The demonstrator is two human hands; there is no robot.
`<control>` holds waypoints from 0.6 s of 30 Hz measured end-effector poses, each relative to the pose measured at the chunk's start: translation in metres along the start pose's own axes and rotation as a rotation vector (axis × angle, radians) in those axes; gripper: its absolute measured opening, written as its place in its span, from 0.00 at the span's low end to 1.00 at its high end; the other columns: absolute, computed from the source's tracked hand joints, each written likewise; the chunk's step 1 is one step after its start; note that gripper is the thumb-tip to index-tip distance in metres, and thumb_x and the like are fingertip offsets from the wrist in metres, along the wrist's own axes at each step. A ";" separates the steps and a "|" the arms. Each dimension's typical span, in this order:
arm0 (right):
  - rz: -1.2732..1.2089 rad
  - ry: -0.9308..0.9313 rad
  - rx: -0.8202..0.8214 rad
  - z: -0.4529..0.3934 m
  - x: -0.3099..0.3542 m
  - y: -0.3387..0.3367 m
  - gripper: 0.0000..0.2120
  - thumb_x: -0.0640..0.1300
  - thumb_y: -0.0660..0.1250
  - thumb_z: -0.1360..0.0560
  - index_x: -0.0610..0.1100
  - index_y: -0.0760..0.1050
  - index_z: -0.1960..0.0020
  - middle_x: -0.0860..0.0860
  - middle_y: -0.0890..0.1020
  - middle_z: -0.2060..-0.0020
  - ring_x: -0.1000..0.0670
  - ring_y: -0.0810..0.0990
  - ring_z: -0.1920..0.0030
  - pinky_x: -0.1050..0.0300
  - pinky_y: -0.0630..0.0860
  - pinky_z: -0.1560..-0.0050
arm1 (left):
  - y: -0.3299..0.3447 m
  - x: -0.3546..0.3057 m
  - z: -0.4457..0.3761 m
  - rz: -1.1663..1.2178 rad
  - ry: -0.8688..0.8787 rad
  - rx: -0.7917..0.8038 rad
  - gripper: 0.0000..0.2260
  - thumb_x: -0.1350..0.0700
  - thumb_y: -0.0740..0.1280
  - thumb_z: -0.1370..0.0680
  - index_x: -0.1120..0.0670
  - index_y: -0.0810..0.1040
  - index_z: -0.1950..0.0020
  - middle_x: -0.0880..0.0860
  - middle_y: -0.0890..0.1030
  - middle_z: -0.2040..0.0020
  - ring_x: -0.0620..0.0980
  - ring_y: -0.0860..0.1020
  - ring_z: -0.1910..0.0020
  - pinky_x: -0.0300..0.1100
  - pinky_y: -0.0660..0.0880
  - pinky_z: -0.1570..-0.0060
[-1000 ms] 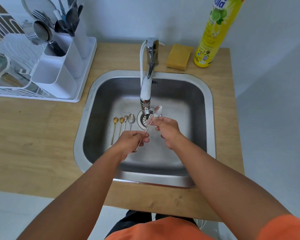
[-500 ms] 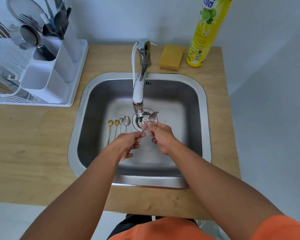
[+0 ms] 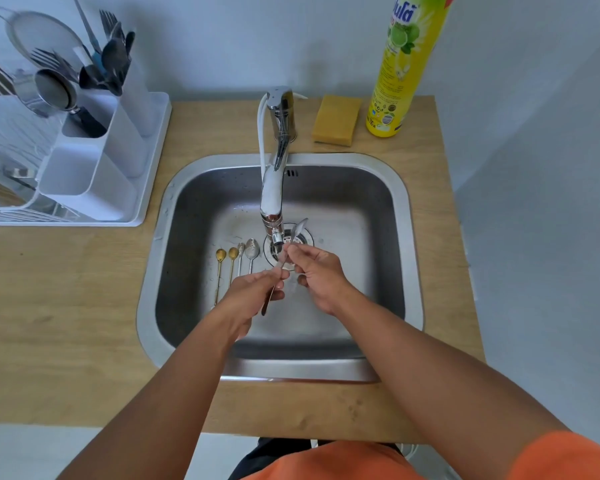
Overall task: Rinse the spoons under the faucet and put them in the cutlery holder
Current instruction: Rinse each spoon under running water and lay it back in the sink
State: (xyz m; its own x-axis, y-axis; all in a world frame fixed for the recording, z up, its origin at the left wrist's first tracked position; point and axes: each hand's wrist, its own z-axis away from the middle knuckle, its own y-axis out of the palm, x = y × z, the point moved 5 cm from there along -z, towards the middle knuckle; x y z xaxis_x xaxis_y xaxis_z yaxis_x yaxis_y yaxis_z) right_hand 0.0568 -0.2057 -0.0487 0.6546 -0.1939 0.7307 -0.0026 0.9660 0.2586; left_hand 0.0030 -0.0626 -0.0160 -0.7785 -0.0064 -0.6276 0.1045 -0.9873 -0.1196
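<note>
Spoon [image 3: 299, 227] is held over the sink [image 3: 400, 188] drain, just beside the faucet [image 3: 272, 188] nozzle, bowl pointing away from the person and handle slanting down toward them. Left hand [image 3: 248, 292] pinches the lower handle, fingers curled round it, the handle tip showing below the hand. Right hand [image 3: 317, 271] pinches the shaft just under the bowl with thumb and forefinger; its other fingers are loosely curled. Whether water runs cannot be told.

Four spoons [image 3: 238, 258] lie side by side on the sink floor to the left of the drain, two gold, two silver, bowls toward the wall.

Cutlery holder [image 3: 97, 174], white, stands on the rack [image 3: 153, 161] at far left, well apart from the sink, its rear compartments holding utensils.

Sponge [image 3: 335, 121] and yellow bottle [image 3: 400, 71] stand on the counter [image 3: 66, 306] behind the sink, right of the faucet.
</note>
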 end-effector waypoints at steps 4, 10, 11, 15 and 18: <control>-0.018 -0.006 -0.012 -0.005 0.018 -0.004 0.06 0.44 0.72 0.20 0.47 0.87 0.53 0.49 0.88 0.56 0.55 0.71 0.65 0.61 0.68 0.68 | -0.003 -0.005 0.005 -0.057 0.054 0.049 0.11 0.48 0.68 0.17 0.50 0.88 0.46 0.51 0.86 0.49 0.49 0.84 0.49 0.43 0.73 0.52; 0.205 -0.032 -0.214 -0.010 0.028 -0.020 0.08 0.41 0.70 0.21 0.41 0.86 0.56 0.51 0.84 0.70 0.54 0.74 0.71 0.62 0.69 0.73 | -0.001 0.004 -0.001 -0.234 0.069 0.062 0.07 0.54 0.69 0.16 0.50 0.88 0.48 0.45 0.88 0.57 0.43 0.83 0.59 0.25 0.71 0.72; 0.269 -0.036 -0.252 -0.011 0.030 -0.024 0.09 0.41 0.69 0.22 0.42 0.86 0.58 0.51 0.84 0.70 0.53 0.75 0.70 0.59 0.72 0.70 | -0.003 0.008 -0.004 -0.272 0.066 0.058 0.07 0.54 0.69 0.17 0.50 0.87 0.48 0.46 0.88 0.56 0.44 0.82 0.58 0.25 0.71 0.73; 0.616 -0.068 -0.325 -0.016 0.036 -0.036 0.12 0.43 0.67 0.24 0.44 0.85 0.63 0.48 0.86 0.66 0.49 0.80 0.65 0.52 0.79 0.60 | -0.015 0.018 -0.019 -0.386 0.054 -0.007 0.06 0.55 0.70 0.17 0.50 0.87 0.47 0.46 0.86 0.53 0.45 0.82 0.57 0.32 0.74 0.68; 0.821 -0.063 -0.347 -0.018 0.034 -0.043 0.11 0.43 0.66 0.23 0.42 0.84 0.60 0.47 0.86 0.61 0.45 0.83 0.59 0.54 0.79 0.57 | -0.030 0.022 -0.031 -0.451 0.048 -0.123 0.06 0.52 0.71 0.19 0.50 0.87 0.52 0.48 0.87 0.61 0.49 0.84 0.63 0.39 0.76 0.64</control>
State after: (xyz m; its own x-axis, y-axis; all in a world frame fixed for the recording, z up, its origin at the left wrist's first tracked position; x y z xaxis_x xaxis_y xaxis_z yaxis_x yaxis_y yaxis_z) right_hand 0.0932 -0.2512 -0.0463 0.5048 0.5822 0.6374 -0.2165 0.8002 -0.5593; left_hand 0.0023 -0.0285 -0.0501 -0.7340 0.4291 -0.5265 -0.1628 -0.8637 -0.4770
